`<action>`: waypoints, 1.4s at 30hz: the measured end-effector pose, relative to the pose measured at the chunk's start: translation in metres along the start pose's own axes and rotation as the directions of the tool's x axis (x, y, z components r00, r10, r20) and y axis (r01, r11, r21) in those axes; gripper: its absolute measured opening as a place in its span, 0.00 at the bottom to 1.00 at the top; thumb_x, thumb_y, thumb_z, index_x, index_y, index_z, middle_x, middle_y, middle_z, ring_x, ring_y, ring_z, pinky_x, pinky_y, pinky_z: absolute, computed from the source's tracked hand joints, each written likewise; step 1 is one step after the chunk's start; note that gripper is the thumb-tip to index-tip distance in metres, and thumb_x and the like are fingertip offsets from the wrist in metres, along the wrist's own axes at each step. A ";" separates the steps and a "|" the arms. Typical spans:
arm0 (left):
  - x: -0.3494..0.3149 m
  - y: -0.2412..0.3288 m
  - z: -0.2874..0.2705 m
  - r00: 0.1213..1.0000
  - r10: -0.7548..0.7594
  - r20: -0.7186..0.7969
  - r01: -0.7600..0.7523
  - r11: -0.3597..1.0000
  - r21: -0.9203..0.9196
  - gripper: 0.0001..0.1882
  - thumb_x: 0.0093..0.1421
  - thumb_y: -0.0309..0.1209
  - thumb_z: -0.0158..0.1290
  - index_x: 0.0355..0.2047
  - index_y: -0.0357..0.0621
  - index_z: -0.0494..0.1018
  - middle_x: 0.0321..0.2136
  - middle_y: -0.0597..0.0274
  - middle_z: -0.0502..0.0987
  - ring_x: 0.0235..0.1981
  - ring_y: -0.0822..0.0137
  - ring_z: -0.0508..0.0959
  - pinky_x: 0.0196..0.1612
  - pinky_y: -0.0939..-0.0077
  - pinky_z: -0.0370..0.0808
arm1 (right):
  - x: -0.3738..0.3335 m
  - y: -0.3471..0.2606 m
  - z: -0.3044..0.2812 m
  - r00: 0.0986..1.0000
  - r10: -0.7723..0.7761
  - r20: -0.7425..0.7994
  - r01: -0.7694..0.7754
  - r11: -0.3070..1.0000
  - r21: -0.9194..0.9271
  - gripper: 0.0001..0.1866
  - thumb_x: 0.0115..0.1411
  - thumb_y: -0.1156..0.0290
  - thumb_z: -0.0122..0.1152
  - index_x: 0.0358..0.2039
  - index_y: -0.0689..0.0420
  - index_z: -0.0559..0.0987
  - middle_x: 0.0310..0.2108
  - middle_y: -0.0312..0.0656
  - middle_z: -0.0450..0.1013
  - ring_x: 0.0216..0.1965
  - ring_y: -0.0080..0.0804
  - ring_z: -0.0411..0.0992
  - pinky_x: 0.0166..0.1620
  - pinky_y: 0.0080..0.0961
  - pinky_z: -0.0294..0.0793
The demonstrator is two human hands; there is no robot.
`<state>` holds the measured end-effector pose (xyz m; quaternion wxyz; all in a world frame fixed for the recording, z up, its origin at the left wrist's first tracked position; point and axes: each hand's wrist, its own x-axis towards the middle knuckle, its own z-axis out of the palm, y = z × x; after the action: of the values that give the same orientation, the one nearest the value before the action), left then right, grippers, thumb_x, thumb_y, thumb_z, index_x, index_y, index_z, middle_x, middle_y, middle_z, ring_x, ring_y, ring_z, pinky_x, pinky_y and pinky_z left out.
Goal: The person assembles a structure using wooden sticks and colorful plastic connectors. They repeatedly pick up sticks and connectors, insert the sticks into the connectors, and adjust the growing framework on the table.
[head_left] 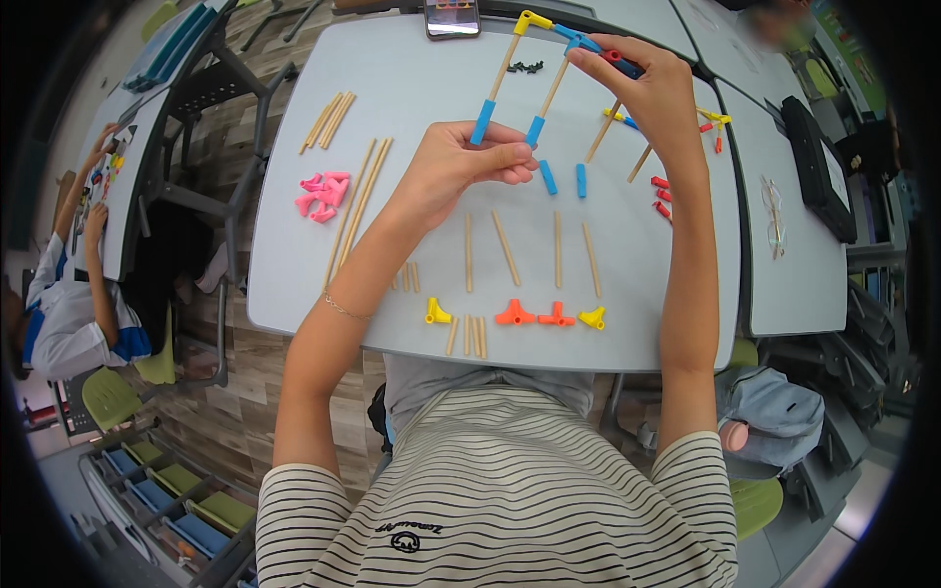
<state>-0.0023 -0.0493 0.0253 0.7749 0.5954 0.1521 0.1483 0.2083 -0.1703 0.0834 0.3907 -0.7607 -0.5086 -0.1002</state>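
Note:
Over the far part of the table, both my hands hold a frame of wooden sticks (555,86) joined by coloured plastic connectors. My left hand (475,155) is closed, its thumb and fingers pinching a blue sleeve (535,129) on a stick's lower end. A second blue sleeve (482,122) hangs just above those fingers. My right hand (642,83) grips the frame's top by a blue connector (576,43); a yellow connector (530,20) forms its far left corner. Two loose blue sleeves (547,177) lie below. Parts of the frame behind my right hand are hidden.
Loose wooden sticks (469,253), orange connectors (515,313) and yellow connectors (437,312) lie near the front edge. Pink connectors (321,196) and longer sticks (365,201) are at left. A phone (452,18) stands at the back; glasses (773,218) lie right. Another person (83,304) works at left.

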 end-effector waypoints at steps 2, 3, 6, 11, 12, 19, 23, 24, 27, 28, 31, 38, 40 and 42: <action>-0.001 0.006 -0.002 0.993 -0.044 0.110 0.036 0.996 0.076 0.21 0.61 0.33 0.63 0.48 0.29 0.76 0.38 0.46 0.83 0.37 0.64 0.84 0.45 0.75 0.82 | -0.002 -0.004 -0.002 0.998 0.019 0.063 -0.021 0.999 0.033 0.26 0.53 0.46 0.73 0.39 0.58 0.87 0.28 0.40 0.82 0.26 0.27 0.76 0.30 0.20 0.72; -0.001 0.008 -0.004 0.984 -0.069 0.164 0.050 0.992 0.115 0.24 0.61 0.35 0.63 0.50 0.29 0.75 0.40 0.45 0.82 0.40 0.63 0.84 0.47 0.73 0.81 | -0.003 -0.007 -0.002 0.995 0.028 0.094 -0.032 0.998 0.048 0.26 0.53 0.48 0.73 0.39 0.58 0.87 0.29 0.40 0.82 0.27 0.27 0.77 0.31 0.21 0.73; 0.003 0.013 -0.015 0.955 0.083 0.285 -0.118 0.987 0.106 0.31 0.63 0.41 0.60 0.58 0.28 0.69 0.48 0.40 0.79 0.52 0.55 0.81 0.55 0.67 0.78 | -0.007 -0.016 0.007 0.978 -0.096 0.183 0.074 0.990 0.120 0.22 0.53 0.52 0.73 0.38 0.58 0.87 0.29 0.40 0.82 0.29 0.28 0.78 0.34 0.21 0.75; 0.013 0.003 -0.032 0.949 0.028 0.313 0.033 0.981 -0.189 0.32 0.70 0.44 0.50 0.63 0.28 0.61 0.58 0.34 0.71 0.61 0.46 0.72 0.65 0.56 0.70 | -0.011 -0.025 0.023 0.955 -0.131 0.266 0.095 0.985 0.142 0.17 0.56 0.59 0.72 0.42 0.55 0.86 0.35 0.39 0.81 0.34 0.27 0.77 0.38 0.22 0.75; 0.014 0.003 -0.032 0.945 -0.002 0.328 0.076 0.974 -0.214 0.32 0.71 0.44 0.47 0.64 0.28 0.61 0.59 0.34 0.70 0.62 0.45 0.71 0.66 0.54 0.69 | -0.013 -0.029 0.024 0.950 -0.143 0.278 0.105 0.983 0.149 0.17 0.56 0.59 0.72 0.44 0.54 0.86 0.36 0.39 0.81 0.35 0.28 0.77 0.39 0.23 0.76; 0.012 0.007 -0.026 0.926 0.003 0.377 0.128 0.938 -0.322 0.32 0.76 0.45 0.33 0.67 0.28 0.55 0.63 0.34 0.64 0.65 0.43 0.67 0.68 0.51 0.65 | -0.014 -0.035 0.033 0.905 -0.425 -0.027 0.425 0.897 0.118 0.21 0.56 0.65 0.70 0.51 0.53 0.81 0.42 0.45 0.77 0.37 0.34 0.78 0.38 0.28 0.78; 0.014 0.007 -0.034 0.926 0.088 0.367 0.083 0.900 -0.427 0.33 0.76 0.47 0.30 0.68 0.28 0.52 0.67 0.37 0.58 0.69 0.45 0.60 0.70 0.49 0.61 | -0.024 -0.047 0.012 0.848 -0.465 -0.254 0.465 0.883 -0.065 0.13 0.57 0.66 0.70 0.39 0.59 0.82 0.33 0.43 0.78 0.28 0.34 0.76 0.33 0.29 0.76; 0.016 0.007 -0.036 0.926 0.109 0.361 0.065 0.897 -0.438 0.34 0.76 0.47 0.30 0.68 0.28 0.52 0.68 0.38 0.57 0.70 0.45 0.59 0.71 0.49 0.60 | -0.042 -0.049 0.002 0.905 -0.377 -0.195 0.382 0.924 -0.015 0.12 0.57 0.66 0.70 0.35 0.60 0.81 0.30 0.42 0.78 0.26 0.34 0.75 0.31 0.29 0.75; 0.017 0.011 -0.040 0.931 0.139 0.337 0.026 0.898 -0.440 0.34 0.76 0.48 0.28 0.68 0.27 0.52 0.69 0.39 0.56 0.70 0.46 0.58 0.70 0.47 0.60 | -0.078 -0.044 -0.002 0.988 -0.122 0.099 0.127 0.991 -0.048 0.12 0.58 0.66 0.69 0.28 0.62 0.80 0.24 0.42 0.77 0.21 0.34 0.74 0.29 0.30 0.73; 0.018 0.011 -0.042 0.928 0.149 0.340 0.017 0.898 -0.440 0.34 0.76 0.48 0.28 0.68 0.27 0.52 0.69 0.39 0.56 0.70 0.46 0.58 0.70 0.46 0.60 | -0.085 -0.039 0.003 0.978 -0.030 0.206 0.051 0.994 -0.098 0.12 0.58 0.66 0.69 0.26 0.62 0.80 0.22 0.41 0.76 0.19 0.34 0.73 0.28 0.30 0.73; 0.018 0.011 -0.045 0.923 0.171 0.346 -0.003 0.900 -0.437 0.35 0.76 0.48 0.27 0.68 0.28 0.51 0.69 0.40 0.56 0.70 0.46 0.57 0.71 0.45 0.59 | -0.098 -0.030 0.022 0.962 0.100 0.255 -0.087 0.994 -0.062 0.12 0.57 0.65 0.69 0.27 0.63 0.81 0.21 0.45 0.76 0.21 0.35 0.75 0.29 0.30 0.73; 0.017 0.011 -0.043 0.923 0.176 0.343 0.018 0.869 -0.494 0.35 0.76 0.48 0.27 0.69 0.29 0.50 0.70 0.40 0.54 0.72 0.46 0.54 0.71 0.42 0.57 | -0.099 -0.023 0.037 0.899 0.280 0.337 -0.268 0.960 -0.080 0.12 0.55 0.67 0.68 0.29 0.64 0.81 0.25 0.48 0.79 0.24 0.35 0.77 0.31 0.29 0.76; 0.017 0.011 -0.043 0.921 0.181 0.345 0.017 0.866 -0.499 0.35 0.76 0.48 0.27 0.69 0.29 0.50 0.70 0.39 0.53 0.72 0.46 0.53 0.71 0.42 0.57 | -0.099 -0.025 0.033 0.919 0.277 0.280 -0.289 0.957 -0.001 0.11 0.55 0.68 0.68 0.31 0.64 0.80 0.26 0.46 0.79 0.24 0.30 0.77 0.31 0.26 0.76; 0.016 0.010 -0.042 0.920 0.185 0.345 0.011 0.869 -0.494 0.35 0.76 0.48 0.27 0.69 0.29 0.50 0.70 0.39 0.53 0.72 0.45 0.53 0.71 0.41 0.57 | -0.096 -0.031 0.027 0.893 0.350 0.284 -0.407 0.897 0.174 0.11 0.55 0.69 0.69 0.33 0.64 0.80 0.25 0.43 0.79 0.24 0.24 0.76 0.31 0.23 0.75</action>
<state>-0.0050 -0.0033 0.0241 0.9063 0.4047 -0.0714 0.0986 0.1308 -0.2129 0.0281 0.4217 -0.8018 -0.4022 0.1322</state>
